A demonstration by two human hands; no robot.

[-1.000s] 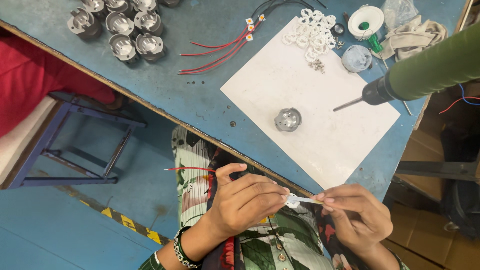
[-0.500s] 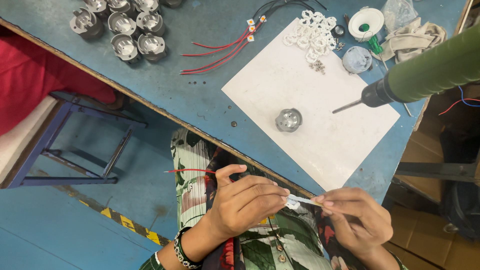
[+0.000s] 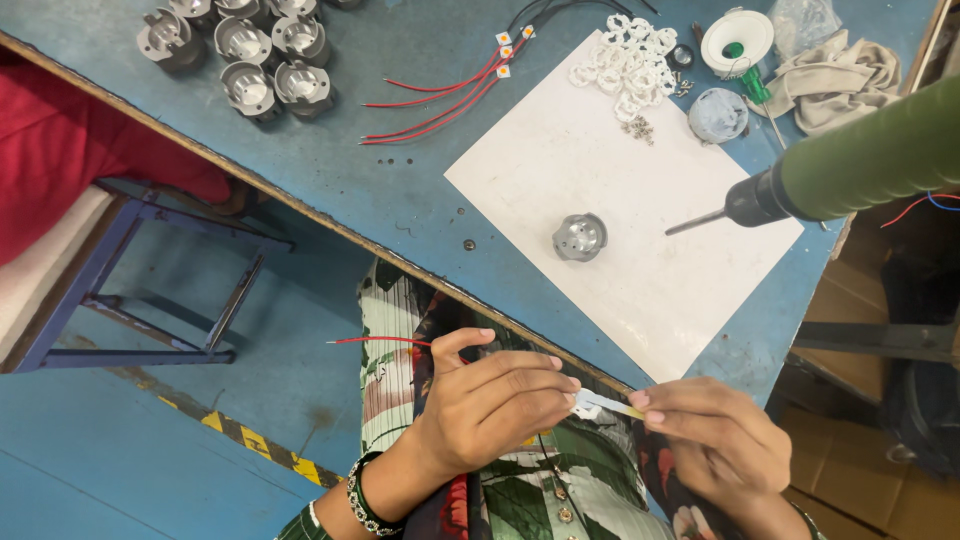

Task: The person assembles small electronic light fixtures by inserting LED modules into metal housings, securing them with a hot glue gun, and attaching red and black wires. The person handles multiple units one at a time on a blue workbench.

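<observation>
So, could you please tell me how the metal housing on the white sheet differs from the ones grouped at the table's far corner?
The single metal housing lies alone on the white paper sheet, whereas the grouped housings sit directly on the blue table. The single one is near the green power screwdriver; the grouped ones crowd together, some touching, far from it. All are small, round, grey metal parts of similar shape.

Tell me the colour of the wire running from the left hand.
Red: the wire trails left from the left hand, shown in the head view.
</observation>
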